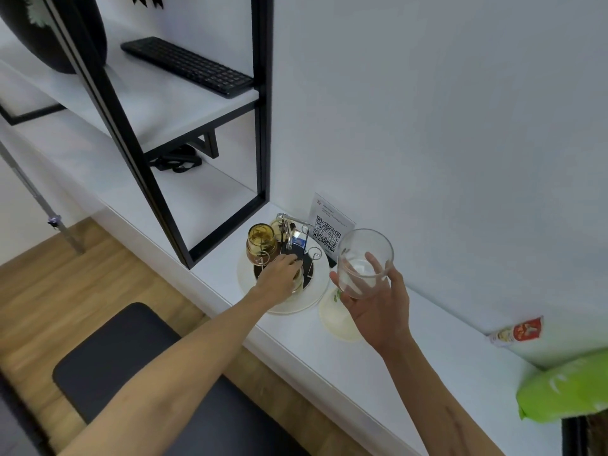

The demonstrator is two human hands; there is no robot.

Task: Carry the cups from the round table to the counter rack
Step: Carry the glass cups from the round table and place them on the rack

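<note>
White tabletop point(378, 353) carries the wire cup rack point(292, 238) on a round cream tray point(316, 291). Left arm extends straight to the rack; left hand point(279, 274) lies palm down at the rack's base, fingers curled over a cup point(297, 281) that is mostly hidden. Right hand point(378, 301), raised just right of the rack, grips a clear glass cup point(365, 261), tilted. An amber cup point(261, 241) hangs on the rack's left side.

Amber cup point(261, 243); clear cup point(363, 261); black keyboard point(187, 65); green bag point(566, 388); white counter point(411, 350).
</note>
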